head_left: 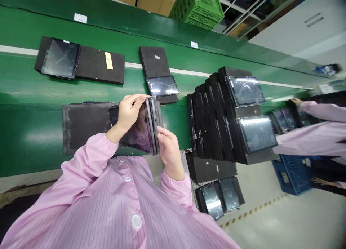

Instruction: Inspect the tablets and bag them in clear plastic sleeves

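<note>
My left hand [129,112] and my right hand [169,151] both grip a dark tablet panel [137,128] with a glossy screen, held tilted up on its edge above the green conveyor belt [32,133]. My left fingers wrap over its top edge, and my right fingers hold the thin side edges. Part of the screen is hidden behind my left hand. Just left of my hands, a black foam pad [86,128] lies on the belt. Another tablet [162,86] rests on a foam pad beyond my fingers.
A tall row of upright black foam pads and tablets [216,115] stands to the right. A co-worker's pink sleeve [310,141] reaches in at the right edge. Below it sits a blue crate [292,175]. A wire rack [213,198] holds more tablets. A green crate [197,7] stands beyond the belt.
</note>
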`<state>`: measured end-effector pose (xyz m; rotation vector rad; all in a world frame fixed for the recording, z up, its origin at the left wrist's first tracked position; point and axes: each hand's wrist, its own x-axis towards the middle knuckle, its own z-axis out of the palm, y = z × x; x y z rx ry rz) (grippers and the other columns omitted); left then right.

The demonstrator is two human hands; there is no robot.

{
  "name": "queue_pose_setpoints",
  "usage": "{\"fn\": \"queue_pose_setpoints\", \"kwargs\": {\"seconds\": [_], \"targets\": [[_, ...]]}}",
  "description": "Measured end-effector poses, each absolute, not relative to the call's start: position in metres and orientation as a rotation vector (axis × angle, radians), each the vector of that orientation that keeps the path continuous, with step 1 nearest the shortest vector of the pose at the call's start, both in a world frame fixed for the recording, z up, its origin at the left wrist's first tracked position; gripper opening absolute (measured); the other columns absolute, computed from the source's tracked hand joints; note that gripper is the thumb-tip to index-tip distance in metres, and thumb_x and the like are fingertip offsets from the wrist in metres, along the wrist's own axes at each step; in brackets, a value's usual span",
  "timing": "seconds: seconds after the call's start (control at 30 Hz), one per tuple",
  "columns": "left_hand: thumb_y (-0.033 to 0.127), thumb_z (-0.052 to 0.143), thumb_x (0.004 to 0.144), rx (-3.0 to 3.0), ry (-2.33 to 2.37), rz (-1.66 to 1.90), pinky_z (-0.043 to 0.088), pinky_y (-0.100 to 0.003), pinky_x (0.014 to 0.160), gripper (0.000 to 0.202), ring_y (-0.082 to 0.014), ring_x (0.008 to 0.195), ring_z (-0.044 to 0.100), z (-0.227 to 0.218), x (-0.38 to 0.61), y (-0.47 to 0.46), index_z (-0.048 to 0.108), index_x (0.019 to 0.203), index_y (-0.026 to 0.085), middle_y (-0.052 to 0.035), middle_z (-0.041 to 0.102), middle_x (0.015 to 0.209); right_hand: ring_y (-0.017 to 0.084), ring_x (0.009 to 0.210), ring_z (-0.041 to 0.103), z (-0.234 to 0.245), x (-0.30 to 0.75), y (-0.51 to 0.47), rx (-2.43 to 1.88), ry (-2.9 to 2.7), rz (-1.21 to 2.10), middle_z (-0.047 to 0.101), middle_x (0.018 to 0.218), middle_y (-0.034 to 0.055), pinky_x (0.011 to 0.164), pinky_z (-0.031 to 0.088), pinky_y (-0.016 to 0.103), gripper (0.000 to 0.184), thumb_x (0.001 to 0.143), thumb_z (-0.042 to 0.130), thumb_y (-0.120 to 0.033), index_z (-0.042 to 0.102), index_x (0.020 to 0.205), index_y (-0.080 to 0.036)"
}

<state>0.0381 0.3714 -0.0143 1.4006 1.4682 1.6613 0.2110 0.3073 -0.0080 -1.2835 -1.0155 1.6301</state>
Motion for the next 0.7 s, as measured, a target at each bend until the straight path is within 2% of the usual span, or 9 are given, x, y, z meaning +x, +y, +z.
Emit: {"fn": "queue_pose_setpoints", "kwargs": {"seconds": [0.17, 0.37, 0.53, 0.63, 0.7], "targets": [[0.065, 0.047, 0.093, 1.361, 1.471, 1.658, 0.049, -0.034, 0.089, 0.054, -0.0208, 0.087, 0.069, -0.01, 0.033, 0.363, 0.079, 0.086, 0.022, -0.0041, 0.077, 0.09, 0.014, 0.065, 0.052, -0.002, 0.205, 0.304, -1.224, -1.069, 1.641, 0.061, 0.071, -0.0006, 0.063, 0.046, 0.027, 0.029, 0.067, 0.075, -0.037, 0.075, 0.092, -0.022], [0.064, 0.045, 0.095, 1.368, 1.437, 1.674, 0.05, -0.035, 0.088, 0.055, -0.0205, 0.085, 0.069, -0.007, 0.023, 0.35, 0.078, 0.083, 0.022, -0.0038, 0.077, 0.087, 0.012, 0.06, 0.048, 0.004, 0.199, 0.297, -1.068, -1.215, 1.713, 0.056, 0.068, -0.002, 0.055, 0.042, 0.023, 0.032, 0.071, 0.076, -0.041, 0.069, 0.096, -0.022], [0.057, 0.042, 0.099, 1.368, 1.422, 1.733, 0.051, -0.035, 0.088, 0.05, -0.0195, 0.082, 0.068, -0.004, 0.022, 0.336, 0.077, 0.084, 0.023, -0.003, 0.076, 0.084, 0.011, 0.067, 0.053, 0.014, 0.192, 0.288, -0.935, -1.345, 1.795, 0.059, 0.091, 0.0003, 0.06, 0.048, 0.024, 0.047, 0.076, 0.078, -0.044, 0.057, 0.114, -0.025], [0.052, 0.04, 0.1, 1.394, 1.399, 1.736, 0.051, -0.036, 0.088, 0.049, -0.0192, 0.081, 0.068, 0.0, 0.026, 0.327, 0.076, 0.084, 0.024, -0.0031, 0.075, 0.083, 0.015, 0.08, 0.059, 0.02, 0.183, 0.281, -0.933, -1.455, 1.769, 0.06, 0.102, 0.0029, 0.067, 0.052, 0.026, 0.062, 0.075, 0.079, -0.038, 0.046, 0.126, -0.026], [0.05, 0.04, 0.101, 1.38, 1.397, 1.751, 0.051, -0.035, 0.088, 0.048, -0.0194, 0.084, 0.067, -0.002, 0.028, 0.322, 0.076, 0.083, 0.023, -0.0038, 0.075, 0.084, 0.019, 0.092, 0.062, 0.022, 0.177, 0.278, -0.948, -1.499, 1.728, 0.06, 0.106, 0.0046, 0.071, 0.054, 0.028, 0.064, 0.075, 0.078, -0.034, 0.042, 0.128, -0.026]]}}
